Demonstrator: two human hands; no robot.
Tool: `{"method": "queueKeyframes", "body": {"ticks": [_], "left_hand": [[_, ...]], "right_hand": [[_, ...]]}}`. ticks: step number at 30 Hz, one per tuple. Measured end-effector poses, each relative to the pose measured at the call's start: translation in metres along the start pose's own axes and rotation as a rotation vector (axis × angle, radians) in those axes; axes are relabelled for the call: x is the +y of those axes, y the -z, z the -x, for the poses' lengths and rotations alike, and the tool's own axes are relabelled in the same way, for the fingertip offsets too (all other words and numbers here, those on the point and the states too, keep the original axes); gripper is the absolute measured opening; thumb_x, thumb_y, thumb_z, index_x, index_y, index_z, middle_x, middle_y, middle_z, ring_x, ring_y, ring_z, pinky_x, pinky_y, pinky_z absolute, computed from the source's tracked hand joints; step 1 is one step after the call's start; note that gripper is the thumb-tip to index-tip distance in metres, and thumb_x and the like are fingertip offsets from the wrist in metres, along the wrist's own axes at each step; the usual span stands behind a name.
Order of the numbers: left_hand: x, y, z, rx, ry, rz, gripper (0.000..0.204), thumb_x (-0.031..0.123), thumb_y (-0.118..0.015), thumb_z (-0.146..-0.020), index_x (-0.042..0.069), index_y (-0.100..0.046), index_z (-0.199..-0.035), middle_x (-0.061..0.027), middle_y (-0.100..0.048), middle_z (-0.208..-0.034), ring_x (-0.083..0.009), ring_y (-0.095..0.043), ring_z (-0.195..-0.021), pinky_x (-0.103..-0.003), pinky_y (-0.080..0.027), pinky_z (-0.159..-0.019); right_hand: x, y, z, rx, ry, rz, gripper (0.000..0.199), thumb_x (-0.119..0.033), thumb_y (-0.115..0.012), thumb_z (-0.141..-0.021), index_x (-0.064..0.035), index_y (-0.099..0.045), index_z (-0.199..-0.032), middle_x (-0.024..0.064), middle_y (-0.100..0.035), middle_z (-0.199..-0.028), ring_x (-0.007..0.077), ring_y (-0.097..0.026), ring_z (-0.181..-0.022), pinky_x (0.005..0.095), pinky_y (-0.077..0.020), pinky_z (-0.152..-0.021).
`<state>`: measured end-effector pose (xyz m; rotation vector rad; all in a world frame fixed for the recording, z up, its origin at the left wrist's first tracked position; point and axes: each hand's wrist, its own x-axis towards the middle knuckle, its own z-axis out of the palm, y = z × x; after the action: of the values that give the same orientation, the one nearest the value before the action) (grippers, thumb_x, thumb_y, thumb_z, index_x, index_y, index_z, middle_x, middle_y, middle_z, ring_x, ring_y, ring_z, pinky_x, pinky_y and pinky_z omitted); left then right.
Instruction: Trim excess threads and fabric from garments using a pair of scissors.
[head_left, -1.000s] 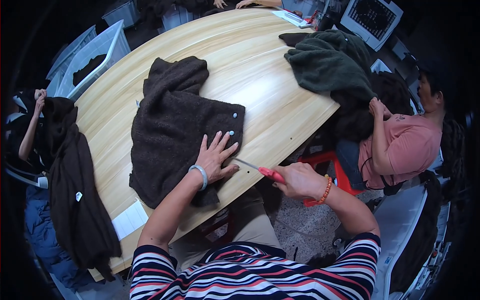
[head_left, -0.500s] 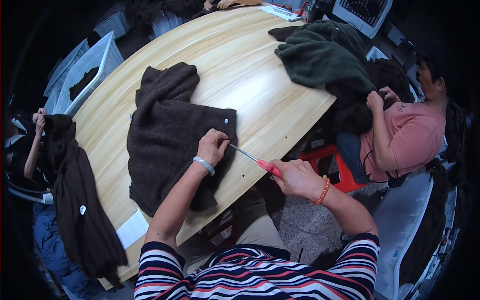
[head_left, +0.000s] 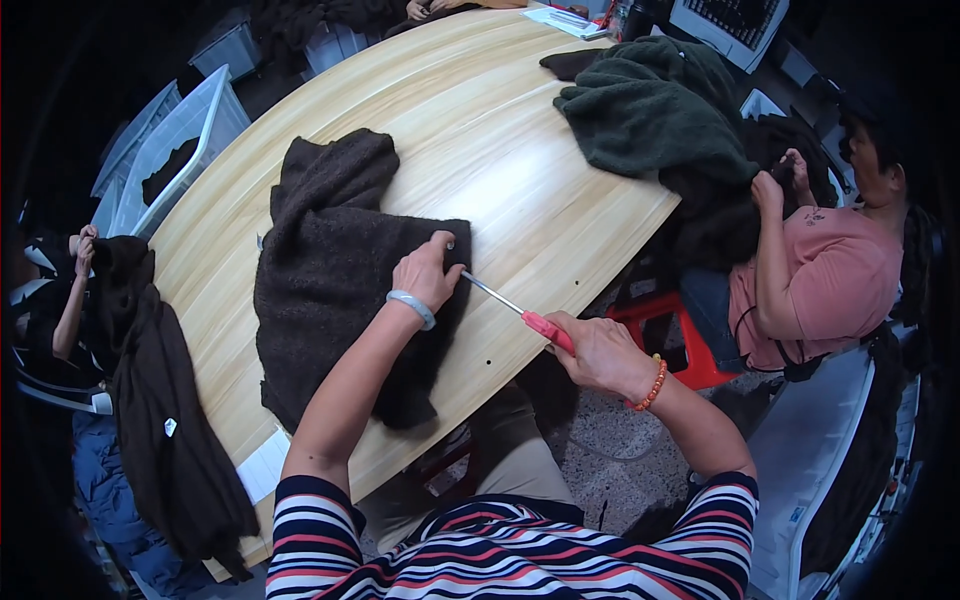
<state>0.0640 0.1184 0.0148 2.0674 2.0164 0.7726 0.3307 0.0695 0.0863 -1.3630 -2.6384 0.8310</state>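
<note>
A dark brown knitted garment (head_left: 330,270) lies spread on the wooden table in front of me. On its right part rests my left hand (head_left: 425,274), thumb and forefinger apart. The forefinger reaches to a small whitish spot (head_left: 450,245) near the garment's edge, which I cannot make out. My right hand (head_left: 605,352) is closed round the pinkish-red handle of a screwdriver-like tool (head_left: 500,300). Its thin metal shaft points up and left, with the end beside my left thumb. I cannot tell the tip's shape.
A green garment (head_left: 650,105) lies at the table's (head_left: 480,140) right, near a seated co-worker (head_left: 820,270) handling dark cloth. Another dark garment (head_left: 165,400) hangs over the left edge, by another person's hands (head_left: 82,248). White paper (head_left: 262,465), a clear bin (head_left: 185,150) and a red stool (head_left: 680,335) are around.
My left forefinger has stretched out from the thumb toward the whitish spot. The right hand with the tool has shifted slightly right and down. The right co-worker's hands have lifted apart a little.
</note>
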Motion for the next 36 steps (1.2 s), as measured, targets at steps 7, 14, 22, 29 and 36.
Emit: {"method": "queueKeyframes", "body": {"ticks": [7,14,22,29,36], "left_hand": [[-0.007,-0.022,-0.005,-0.045,0.117,0.221,0.031,0.015,-0.072,-0.078,0.003,-0.057,-0.102,-0.0120,-0.061,-0.069,-0.0267,-0.062,-0.065,-0.036,-0.049,-0.062],[-0.018,-0.020,-0.018,-0.080,0.356,0.436,0.024,0.018,-0.059,-0.090,0.001,-0.055,-0.106,-0.0095,-0.062,-0.062,-0.0190,-0.057,-0.043,-0.032,-0.047,-0.044],[-0.004,-0.017,-0.027,-0.094,0.564,0.501,0.021,0.013,-0.066,-0.086,-0.001,-0.054,-0.096,-0.0113,-0.062,-0.060,-0.0198,-0.061,-0.045,-0.033,-0.048,-0.040],[-0.015,-0.017,-0.015,-0.113,0.552,0.758,0.014,0.009,-0.063,-0.088,-0.002,-0.055,-0.084,-0.0073,-0.061,-0.058,-0.0129,-0.059,-0.043,-0.026,-0.047,-0.036],[-0.026,-0.027,-0.002,-0.057,0.475,0.986,0.012,0.008,-0.056,-0.093,-0.004,-0.058,-0.094,-0.0085,-0.063,-0.069,-0.0142,-0.063,-0.054,-0.026,-0.054,-0.047]], "right_hand": [[0.005,0.004,-0.006,0.015,-0.039,0.090,0.025,-0.020,-0.055,-0.088,-0.0042,-0.053,-0.108,0.0226,-0.064,-0.075,0.0403,-0.064,-0.076,0.0501,-0.0499,-0.069],[-0.002,0.013,-0.023,-0.015,-0.057,0.057,0.019,-0.020,-0.055,-0.089,-0.0040,-0.055,-0.100,0.0225,-0.064,-0.077,0.0406,-0.064,-0.079,0.0499,-0.0495,-0.071],[-0.008,0.012,-0.030,-0.044,0.023,0.087,0.018,-0.019,-0.054,-0.088,-0.0033,-0.056,-0.097,0.0220,-0.064,-0.078,0.0414,-0.064,-0.080,0.0498,-0.0489,-0.073],[-0.008,0.015,-0.025,0.000,-0.055,0.092,0.019,-0.019,-0.055,-0.088,-0.0027,-0.056,-0.097,0.0220,-0.064,-0.078,0.0398,-0.064,-0.081,0.0499,-0.0488,-0.074],[-0.013,0.006,-0.009,-0.059,0.027,0.122,0.018,-0.020,-0.056,-0.087,-0.0039,-0.056,-0.096,0.0210,-0.065,-0.078,0.0393,-0.064,-0.080,0.0497,-0.0493,-0.071]]}}
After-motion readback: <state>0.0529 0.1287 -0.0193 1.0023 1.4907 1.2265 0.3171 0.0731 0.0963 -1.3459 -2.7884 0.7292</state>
